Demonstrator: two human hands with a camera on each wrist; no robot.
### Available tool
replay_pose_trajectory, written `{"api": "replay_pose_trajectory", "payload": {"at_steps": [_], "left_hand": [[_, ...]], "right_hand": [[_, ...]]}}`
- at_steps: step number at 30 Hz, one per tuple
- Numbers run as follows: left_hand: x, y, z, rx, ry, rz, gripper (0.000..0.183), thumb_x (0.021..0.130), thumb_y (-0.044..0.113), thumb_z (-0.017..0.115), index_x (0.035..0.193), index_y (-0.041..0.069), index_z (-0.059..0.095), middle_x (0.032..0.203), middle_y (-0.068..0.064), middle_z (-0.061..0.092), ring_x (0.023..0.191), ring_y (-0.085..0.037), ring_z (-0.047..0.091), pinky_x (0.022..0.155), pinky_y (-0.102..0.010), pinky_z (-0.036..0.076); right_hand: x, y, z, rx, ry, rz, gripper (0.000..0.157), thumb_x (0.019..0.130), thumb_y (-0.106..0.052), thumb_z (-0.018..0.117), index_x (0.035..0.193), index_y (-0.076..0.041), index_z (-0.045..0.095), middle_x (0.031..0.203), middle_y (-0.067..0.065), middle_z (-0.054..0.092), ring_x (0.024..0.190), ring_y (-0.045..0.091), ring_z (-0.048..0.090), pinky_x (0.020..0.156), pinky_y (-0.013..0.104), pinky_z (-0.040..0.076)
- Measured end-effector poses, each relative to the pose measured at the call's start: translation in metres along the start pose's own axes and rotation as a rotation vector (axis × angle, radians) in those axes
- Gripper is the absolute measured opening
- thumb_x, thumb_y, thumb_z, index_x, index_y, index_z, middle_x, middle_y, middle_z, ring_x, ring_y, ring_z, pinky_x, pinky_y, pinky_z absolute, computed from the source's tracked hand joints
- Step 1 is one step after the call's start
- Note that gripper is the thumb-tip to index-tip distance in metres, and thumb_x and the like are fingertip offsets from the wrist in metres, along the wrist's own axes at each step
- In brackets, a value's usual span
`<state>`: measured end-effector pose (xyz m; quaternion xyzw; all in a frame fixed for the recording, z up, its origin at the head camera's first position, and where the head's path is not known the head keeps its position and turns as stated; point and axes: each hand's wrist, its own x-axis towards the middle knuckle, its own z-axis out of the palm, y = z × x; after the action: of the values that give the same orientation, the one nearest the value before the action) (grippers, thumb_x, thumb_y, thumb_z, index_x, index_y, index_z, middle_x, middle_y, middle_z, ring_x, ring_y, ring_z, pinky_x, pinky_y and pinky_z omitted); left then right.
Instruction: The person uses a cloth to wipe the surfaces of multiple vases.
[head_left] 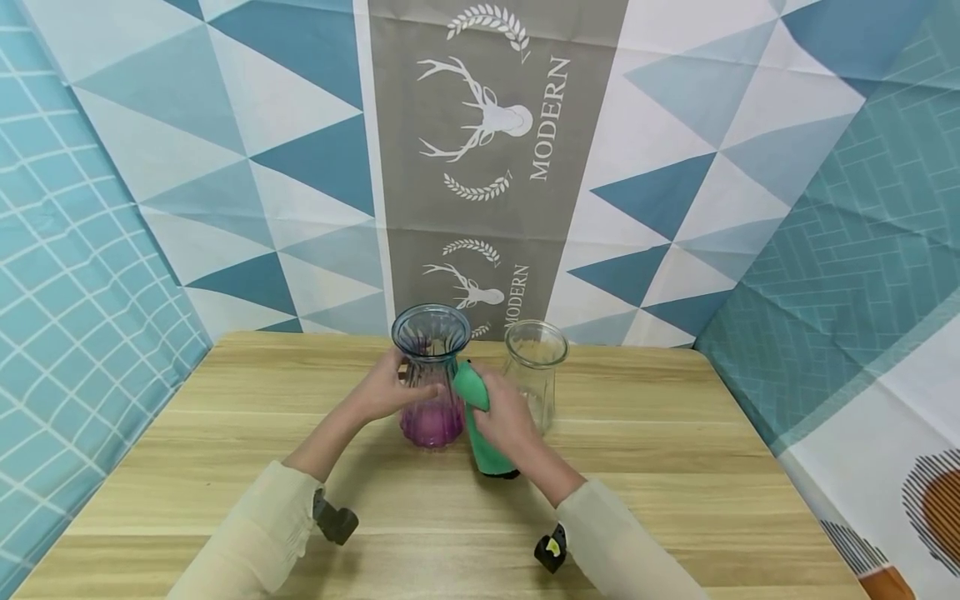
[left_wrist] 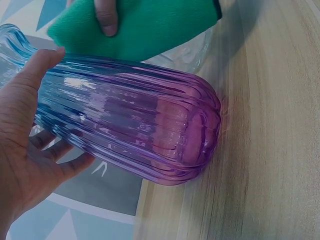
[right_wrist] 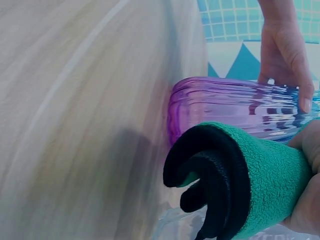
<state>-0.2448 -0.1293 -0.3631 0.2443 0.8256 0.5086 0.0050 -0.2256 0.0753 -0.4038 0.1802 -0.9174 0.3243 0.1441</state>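
A ribbed glass vase (head_left: 432, 421), blue at the flared rim and purple at the base, stands upright on the table. My left hand (head_left: 387, 387) grips its side below the rim, thumb in front and fingers behind, as the left wrist view shows. My right hand (head_left: 507, 414) holds a folded green cloth (head_left: 487, 450) with dark edging close to the vase's right side. In the right wrist view the cloth (right_wrist: 275, 185) hangs in a rolled fold, overlapping the vase (right_wrist: 215, 105); whether they touch, I cannot tell. Behind the right hand stands a clear glass vase (head_left: 536, 346), partly hidden.
The wooden table (head_left: 420, 542) reaches back to a patterned wall covering (head_left: 300, 150) just behind both vases. Blue tile-patterned cloth (head_left: 82, 250) hangs at the left. Small black wrist cameras sit below both sleeves.
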Motion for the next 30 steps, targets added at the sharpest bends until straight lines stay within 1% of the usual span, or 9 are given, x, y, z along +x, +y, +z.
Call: {"api": "replay_pose_trajectory", "payload": {"at_steps": [8, 14, 17, 18, 22, 24, 26, 30], "left_hand": [[-0.001, 0.000, 0.000, 0.000, -0.006, -0.014, 0.077, 0.078, 0.012, 0.074, 0.141, 0.002, 0.031, 0.136, -0.024, 0.045, 0.124, -0.042, 0.046, 0.099, -0.054, 0.044], [-0.002, 0.003, -0.001, 0.002, -0.013, -0.019, 0.077, 0.079, 0.011, 0.072, 0.142, -0.001, 0.029, 0.138, -0.027, 0.042, 0.126, -0.044, 0.043, 0.100, -0.056, 0.043], [-0.001, 0.000, 0.000, 0.011, -0.011, -0.012, 0.075, 0.079, 0.011, 0.072, 0.141, -0.001, 0.031, 0.137, -0.026, 0.044, 0.125, -0.044, 0.043, 0.099, -0.057, 0.043], [0.000, -0.003, 0.001, 0.010, -0.010, -0.012, 0.075, 0.079, 0.012, 0.073, 0.141, 0.000, 0.031, 0.137, -0.026, 0.044, 0.125, -0.044, 0.043, 0.100, -0.057, 0.042], [0.004, -0.021, 0.003, 0.017, -0.002, -0.007, 0.075, 0.079, 0.017, 0.074, 0.141, 0.006, 0.033, 0.138, -0.021, 0.045, 0.127, -0.042, 0.043, 0.101, -0.057, 0.041], [0.006, -0.029, 0.004, 0.020, 0.003, -0.017, 0.077, 0.078, 0.020, 0.075, 0.141, 0.009, 0.033, 0.138, -0.020, 0.045, 0.127, -0.041, 0.043, 0.102, -0.057, 0.040], [0.006, -0.031, 0.004, 0.025, 0.008, -0.022, 0.077, 0.076, 0.021, 0.075, 0.140, 0.010, 0.034, 0.138, -0.019, 0.046, 0.127, -0.040, 0.043, 0.102, -0.057, 0.040], [0.006, -0.029, 0.004, 0.038, 0.015, -0.015, 0.077, 0.075, 0.020, 0.076, 0.140, 0.010, 0.035, 0.137, -0.019, 0.047, 0.127, -0.040, 0.043, 0.102, -0.058, 0.040]], "right_hand": [[-0.011, 0.012, 0.009, -0.075, -0.091, 0.010, 0.060, 0.075, 0.003, 0.067, 0.132, -0.003, 0.050, 0.119, 0.015, 0.062, 0.105, 0.029, 0.059, 0.089, 0.042, 0.053], [-0.015, 0.019, 0.014, -0.067, -0.193, 0.060, 0.055, 0.077, 0.002, 0.065, 0.130, -0.004, 0.051, 0.118, 0.014, 0.061, 0.104, 0.026, 0.059, 0.087, 0.042, 0.053], [-0.016, 0.021, 0.014, -0.073, -0.219, 0.065, 0.053, 0.077, 0.002, 0.065, 0.128, -0.003, 0.052, 0.117, 0.014, 0.062, 0.102, 0.026, 0.059, 0.086, 0.042, 0.053], [-0.017, 0.021, 0.013, -0.070, -0.222, 0.068, 0.053, 0.077, 0.002, 0.064, 0.129, -0.003, 0.052, 0.118, 0.014, 0.061, 0.103, 0.026, 0.059, 0.087, 0.042, 0.053], [-0.017, 0.020, 0.011, -0.067, -0.218, 0.071, 0.054, 0.077, 0.003, 0.064, 0.129, -0.004, 0.052, 0.118, 0.014, 0.061, 0.102, 0.025, 0.059, 0.085, 0.042, 0.053], [-0.017, 0.018, 0.009, -0.065, -0.201, 0.067, 0.055, 0.076, 0.003, 0.064, 0.129, -0.004, 0.052, 0.116, 0.014, 0.062, 0.100, 0.025, 0.059, 0.083, 0.042, 0.054], [-0.016, 0.016, 0.007, -0.061, -0.172, 0.063, 0.057, 0.075, 0.003, 0.064, 0.130, -0.005, 0.052, 0.115, 0.014, 0.062, 0.098, 0.025, 0.059, 0.081, 0.041, 0.054], [-0.013, 0.009, 0.002, -0.029, -0.088, 0.040, 0.059, 0.075, 0.003, 0.064, 0.132, -0.005, 0.050, 0.115, 0.014, 0.063, 0.096, 0.026, 0.061, 0.080, 0.039, 0.055]]}}
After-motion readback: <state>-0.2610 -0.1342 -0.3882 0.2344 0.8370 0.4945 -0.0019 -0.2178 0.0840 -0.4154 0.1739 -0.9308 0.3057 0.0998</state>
